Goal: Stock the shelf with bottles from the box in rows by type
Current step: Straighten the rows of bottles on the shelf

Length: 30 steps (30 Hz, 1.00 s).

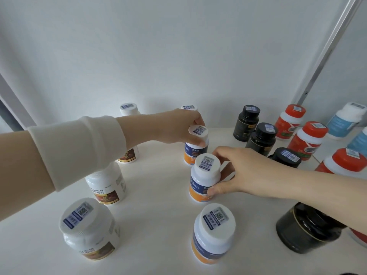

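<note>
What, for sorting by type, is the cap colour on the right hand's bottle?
The cap is white, best in the head view.

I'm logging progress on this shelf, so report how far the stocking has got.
Done: brown-label bottles, black bottles and red-capped bottles already stand in separate rows on the shelf. In hand: the left hand grips one blue-and-orange bottle, the right hand holds the next bottle forward, both in that type's row. Left: unclear; the box is out of view.
</note>
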Each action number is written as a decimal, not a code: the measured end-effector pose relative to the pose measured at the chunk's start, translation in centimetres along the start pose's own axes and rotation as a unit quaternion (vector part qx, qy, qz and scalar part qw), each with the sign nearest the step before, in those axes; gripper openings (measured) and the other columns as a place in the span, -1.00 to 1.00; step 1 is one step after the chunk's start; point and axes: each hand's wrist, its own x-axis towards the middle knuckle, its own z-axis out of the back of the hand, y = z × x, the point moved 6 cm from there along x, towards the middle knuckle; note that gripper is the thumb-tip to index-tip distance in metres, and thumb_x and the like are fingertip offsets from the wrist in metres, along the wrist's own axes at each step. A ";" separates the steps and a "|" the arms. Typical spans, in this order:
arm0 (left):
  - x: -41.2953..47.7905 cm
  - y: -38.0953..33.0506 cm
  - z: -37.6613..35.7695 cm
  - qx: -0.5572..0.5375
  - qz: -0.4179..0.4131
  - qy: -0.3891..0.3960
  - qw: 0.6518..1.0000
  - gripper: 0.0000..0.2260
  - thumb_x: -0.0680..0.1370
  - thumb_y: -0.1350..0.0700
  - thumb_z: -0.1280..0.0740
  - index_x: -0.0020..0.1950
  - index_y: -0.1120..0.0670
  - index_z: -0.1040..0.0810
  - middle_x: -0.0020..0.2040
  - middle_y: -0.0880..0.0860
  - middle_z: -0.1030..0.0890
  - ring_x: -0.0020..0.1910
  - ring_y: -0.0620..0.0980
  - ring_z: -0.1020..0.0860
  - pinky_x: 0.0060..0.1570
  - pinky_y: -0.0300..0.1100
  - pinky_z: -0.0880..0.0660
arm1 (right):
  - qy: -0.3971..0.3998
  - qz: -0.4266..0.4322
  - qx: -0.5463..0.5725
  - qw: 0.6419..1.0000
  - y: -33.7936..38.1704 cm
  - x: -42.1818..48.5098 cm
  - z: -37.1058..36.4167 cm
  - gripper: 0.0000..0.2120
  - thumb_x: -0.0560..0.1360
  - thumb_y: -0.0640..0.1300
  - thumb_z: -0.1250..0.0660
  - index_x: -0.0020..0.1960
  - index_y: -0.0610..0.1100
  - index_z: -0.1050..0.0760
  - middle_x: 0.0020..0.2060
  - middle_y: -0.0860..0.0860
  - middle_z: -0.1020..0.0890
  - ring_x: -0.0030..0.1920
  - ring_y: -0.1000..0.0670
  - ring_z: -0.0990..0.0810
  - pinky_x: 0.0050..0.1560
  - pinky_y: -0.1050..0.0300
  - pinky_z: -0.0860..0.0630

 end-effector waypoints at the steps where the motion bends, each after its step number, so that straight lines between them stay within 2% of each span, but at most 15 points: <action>1: 0.0 0.0 0.0 0.000 -0.001 -0.002 1.000 -0.63 0.49 -0.05 -0.36 0.24 0.02 -0.42 0.16 -0.07 -0.49 0.08 -0.07 -0.45 0.11 -0.22 -0.39 | 0.001 0.000 -0.002 1.000 0.0 0.0 0.0 -0.48 0.28 0.00 -0.53 0.17 -0.03 -0.45 0.06 0.16 -0.58 -0.01 0.13 -0.60 0.06 0.24 -0.50; 6: -0.1 0.0 -0.3 -0.008 -0.009 -0.012 1.000 -0.64 0.50 -0.03 -0.35 0.25 0.03 -0.40 0.20 -0.03 -0.51 0.07 -0.07 -0.46 0.06 -0.23 -0.40 | 0.002 -0.004 -0.006 1.000 -0.1 0.1 -0.1 -0.46 0.27 0.02 -0.53 0.18 -0.03 -0.43 0.06 0.15 -0.58 -0.01 0.12 -0.60 0.07 0.21 -0.51; 9: -0.1 0.0 -0.4 0.003 -0.017 -0.014 1.000 -0.59 0.50 -0.03 -0.35 0.30 0.03 -0.36 0.22 -0.02 -0.51 0.03 -0.08 -0.44 0.01 -0.26 -0.37 | 0.017 -0.009 -0.006 1.000 -0.2 0.1 -0.1 -0.43 0.27 0.01 -0.54 0.20 -0.02 -0.41 0.08 0.16 -0.56 -0.03 0.16 -0.59 0.02 0.27 -0.51; 11: -0.3 0.0 -0.3 0.022 -0.017 -0.009 1.000 -0.53 0.50 -0.04 -0.35 0.35 0.03 -0.32 0.26 -0.02 -0.49 0.06 -0.07 -0.43 0.05 -0.25 -0.36 | 0.030 -0.018 -0.021 0.999 -0.3 0.1 0.1 -0.39 0.28 0.02 -0.53 0.25 0.00 -0.36 0.12 0.16 -0.53 -0.04 0.18 -0.57 -0.05 0.34 -0.48; 14: -0.8 -0.2 0.8 0.054 -0.020 -0.009 0.998 -0.50 0.50 -0.02 -0.36 0.38 0.05 -0.31 0.30 -0.02 -0.48 0.16 -0.04 -0.48 0.18 -0.18 -0.39 | 0.015 -0.022 -0.083 0.996 -0.4 0.0 1.5 -0.30 0.31 0.03 -0.51 0.35 -0.03 -0.29 0.22 0.10 -0.49 0.04 0.13 -0.54 0.03 0.31 -0.47; 17: -2.3 -0.6 2.5 0.146 -0.035 -0.023 0.988 -0.58 0.51 -0.05 -0.34 0.32 0.01 -0.36 0.27 -0.04 -0.50 0.20 -0.01 -0.49 0.21 -0.03 -0.43 | -0.004 -0.018 -0.184 0.983 0.1 -0.5 3.2 -0.28 0.35 0.03 -0.47 0.41 -0.07 -0.24 0.32 0.03 -0.43 0.23 0.05 -0.47 0.15 0.29 -0.37; 19: -3.8 -0.8 3.6 0.236 -0.034 -0.029 0.971 -0.60 0.53 -0.09 -0.29 0.32 -0.02 -0.35 0.26 -0.07 -0.49 0.21 0.00 -0.48 0.17 -0.06 -0.43 | -0.016 -0.021 -0.244 0.969 0.6 -0.9 4.1 -0.29 0.38 0.02 -0.45 0.42 -0.10 -0.22 0.35 -0.01 -0.40 0.31 0.00 -0.41 0.27 0.20 -0.35; 21: -5.5 -0.8 4.4 0.320 -0.029 -0.020 0.947 -0.60 0.55 -0.08 -0.26 0.36 -0.03 -0.31 0.29 -0.07 -0.47 0.20 0.01 -0.48 0.13 -0.08 -0.43 | -0.030 -0.023 -0.299 0.954 1.3 -1.2 4.7 -0.29 0.38 0.03 -0.45 0.41 -0.11 -0.22 0.34 -0.05 -0.39 0.31 -0.05 -0.40 0.30 0.06 -0.36; 23: -7.3 -0.5 4.9 0.392 -0.017 -0.011 0.920 -0.60 0.57 -0.07 -0.24 0.37 -0.03 -0.29 0.30 -0.03 -0.46 0.17 0.04 -0.51 0.14 -0.05 -0.45 | -0.049 -0.019 -0.337 0.940 2.3 -1.6 5.2 -0.31 0.39 0.04 -0.43 0.41 -0.12 -0.23 0.32 -0.09 -0.39 0.30 -0.09 -0.40 0.27 0.03 -0.37; 26: -10.8 0.2 5.4 0.417 0.019 -0.011 0.908 -0.62 0.58 -0.05 -0.22 0.37 -0.03 -0.29 0.29 -0.01 -0.46 0.17 0.07 -0.51 0.14 -0.02 -0.45 | -0.076 -0.004 -0.360 0.930 4.4 -2.6 5.4 -0.34 0.43 0.02 -0.40 0.42 -0.13 -0.21 0.32 -0.11 -0.36 0.31 -0.11 -0.38 0.27 0.04 -0.36; 30: -15.7 0.7 5.6 0.408 0.036 -0.032 0.912 -0.65 0.57 -0.03 -0.24 0.34 -0.03 -0.33 0.27 -0.05 -0.48 0.15 0.06 -0.52 0.07 -0.07 -0.44 | -0.115 0.040 -0.314 0.942 8.5 -4.3 4.5 -0.39 0.42 0.02 -0.39 0.38 -0.12 -0.27 0.28 -0.11 -0.40 0.25 -0.13 -0.42 0.22 0.00 -0.39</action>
